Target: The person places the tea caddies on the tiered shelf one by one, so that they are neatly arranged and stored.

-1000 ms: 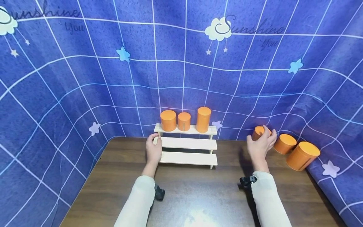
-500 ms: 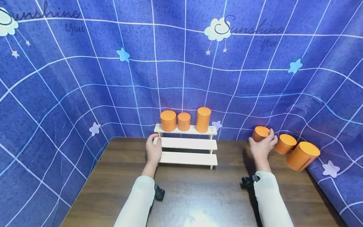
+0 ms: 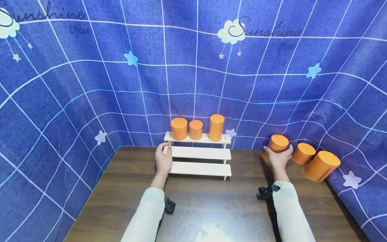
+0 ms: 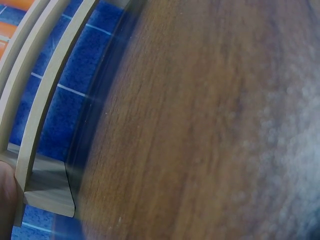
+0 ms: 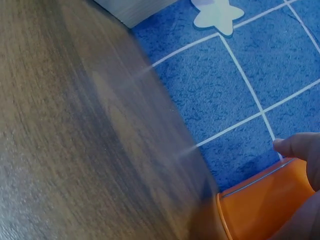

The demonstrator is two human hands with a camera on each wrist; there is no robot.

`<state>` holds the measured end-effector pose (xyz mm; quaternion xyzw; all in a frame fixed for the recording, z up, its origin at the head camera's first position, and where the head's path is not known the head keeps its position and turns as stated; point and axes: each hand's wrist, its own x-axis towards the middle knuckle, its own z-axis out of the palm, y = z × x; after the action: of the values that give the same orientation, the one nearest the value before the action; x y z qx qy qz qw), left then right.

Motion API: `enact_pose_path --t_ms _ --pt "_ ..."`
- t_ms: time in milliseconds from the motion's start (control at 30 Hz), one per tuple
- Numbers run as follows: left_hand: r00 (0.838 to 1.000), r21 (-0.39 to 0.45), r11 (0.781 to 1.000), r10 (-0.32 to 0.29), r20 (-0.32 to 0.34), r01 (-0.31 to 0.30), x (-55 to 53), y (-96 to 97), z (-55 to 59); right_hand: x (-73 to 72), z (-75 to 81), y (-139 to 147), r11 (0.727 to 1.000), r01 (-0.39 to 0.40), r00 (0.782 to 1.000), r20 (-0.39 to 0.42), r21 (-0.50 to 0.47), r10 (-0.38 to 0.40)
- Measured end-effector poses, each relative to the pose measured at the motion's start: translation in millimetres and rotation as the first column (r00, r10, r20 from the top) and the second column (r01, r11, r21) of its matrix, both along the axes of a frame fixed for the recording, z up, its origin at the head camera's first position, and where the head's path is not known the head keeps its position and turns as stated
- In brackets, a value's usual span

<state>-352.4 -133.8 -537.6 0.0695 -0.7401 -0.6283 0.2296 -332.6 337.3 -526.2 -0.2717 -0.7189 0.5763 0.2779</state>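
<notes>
At the left end of a three-step wooden display stand [image 3: 198, 153], my left hand [image 3: 163, 162] grips its side frame. In the left wrist view the stand's pale slats [image 4: 47, 90] curve past a bit of a finger [image 4: 7, 192]. Over on the right, my right hand [image 3: 278, 159] holds an orange canister [image 3: 279, 142] low from its near side, thumb to the left and fingers to the right. The canister's lid shows uncovered. The right wrist view has the same canister [image 5: 262, 200] at lower right, with a digit [image 5: 297, 145] reaching across it.
Three orange canisters, wide [image 3: 179, 129], small [image 3: 196, 130] and tall [image 3: 216, 128], stand on the top step. Right of my right hand stand a mid-sized canister [image 3: 304, 153] and a large one [image 3: 322, 166]. A blue curtain [image 3: 193, 84] hangs behind the brown table [image 3: 211, 201].
My right hand has come down from over the canister's top to its near side, with fingers and thumb now around it. The left hand stays on the stand.
</notes>
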Motion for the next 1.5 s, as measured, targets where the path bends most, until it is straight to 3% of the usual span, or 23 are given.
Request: enact_pose_path --t_ms 733,1067,1500 --pt "1.0 0.011 1.0 0.005 -0.004 -0.005 -1.4 -2.7 -3.7 4.3 -0.7 -10 1.0 -0.021 0.999 -0.049 -0.022 0.02" --pt "1.0 -0.001 1.0 0.003 0.001 -0.003 -1.2 -1.6 -4.5 3.7 2.7 -20 0.993 -0.117 0.989 -0.096 -0.019 0.115" --pt "1.0 0.014 1.0 -0.001 0.0 0.001 -1.1 -0.8 -2.5 8.0 13.0 -34 0.98 -0.196 0.979 -0.049 0.013 0.196"
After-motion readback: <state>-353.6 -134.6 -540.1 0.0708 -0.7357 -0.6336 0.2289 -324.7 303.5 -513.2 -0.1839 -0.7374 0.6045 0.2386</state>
